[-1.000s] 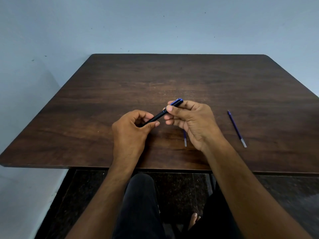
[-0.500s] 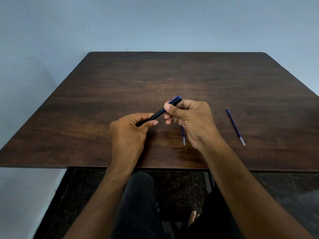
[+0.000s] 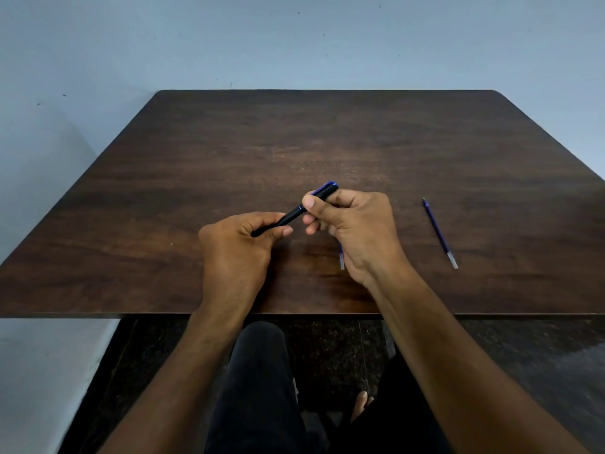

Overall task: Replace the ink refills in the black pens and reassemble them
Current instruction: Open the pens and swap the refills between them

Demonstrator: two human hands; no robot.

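A dark wooden table is set against a pale blue wall. Above the near half of the table, a black pen is held slantwise between both hands. Its lower end is gripped by the curled fingers and thumb of the left hand. Its upper end, edged in blue, is pinched by the thumb and fingers of the right hand. One blue refill lies flat on the table, well right of the right hand. A second refill is mostly hidden beneath the right hand.
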